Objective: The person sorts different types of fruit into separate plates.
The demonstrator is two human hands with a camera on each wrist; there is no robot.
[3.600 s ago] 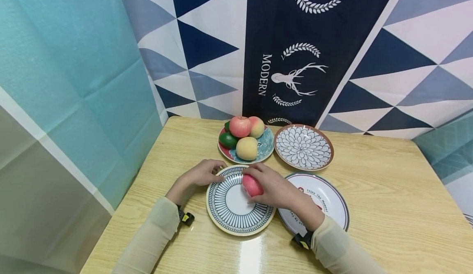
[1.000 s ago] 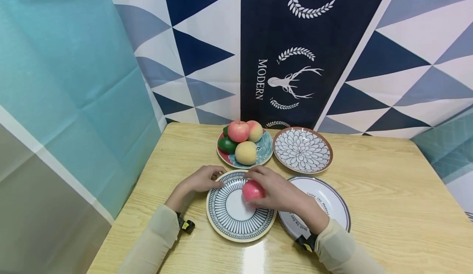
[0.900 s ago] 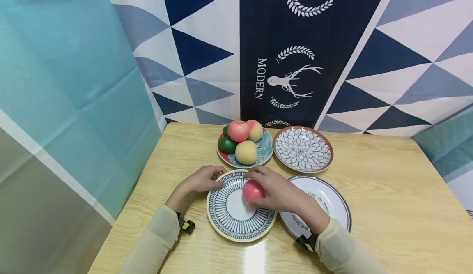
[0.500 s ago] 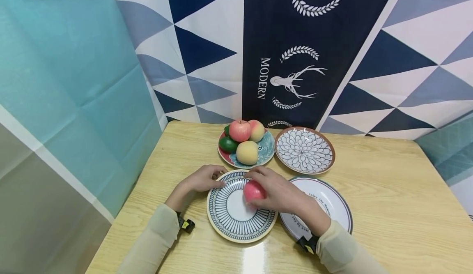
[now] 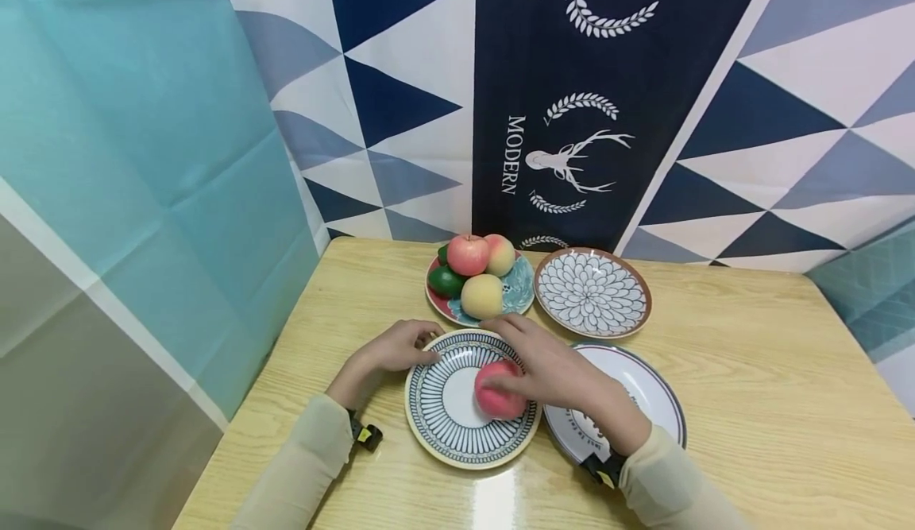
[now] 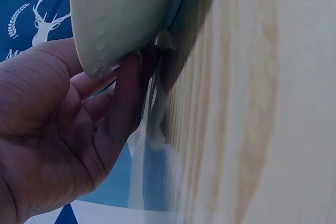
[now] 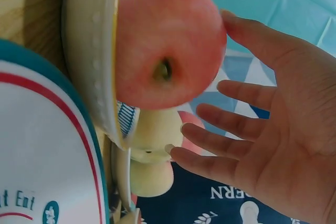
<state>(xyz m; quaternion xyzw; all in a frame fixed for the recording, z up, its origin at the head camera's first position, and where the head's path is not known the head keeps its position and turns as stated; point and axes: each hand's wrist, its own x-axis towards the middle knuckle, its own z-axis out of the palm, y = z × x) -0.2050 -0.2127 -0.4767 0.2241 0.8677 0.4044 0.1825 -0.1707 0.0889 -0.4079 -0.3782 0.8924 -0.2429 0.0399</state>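
A pink-red apple sits on the right part of the plate with a blue striped rim. My right hand is above and beside it, fingers spread. In the right wrist view the thumb tip meets or nearly meets the apple, while the other fingers of the right hand stand apart from it. My left hand holds the plate's left rim, thumb on top. The left wrist view has curled fingers of the left hand under the plate's edge; that thumb is largely hidden there.
Behind stands a plate with an apple, a peach, a yellow fruit and green fruit. A brown-rimmed flower plate is at back right. A white lettered plate lies under my right forearm.
My right hand's fingers have opened off the apple, which they gripped before. The apple now rests slightly nearer to me on the plate. My left hand keeps its hold on the rim.
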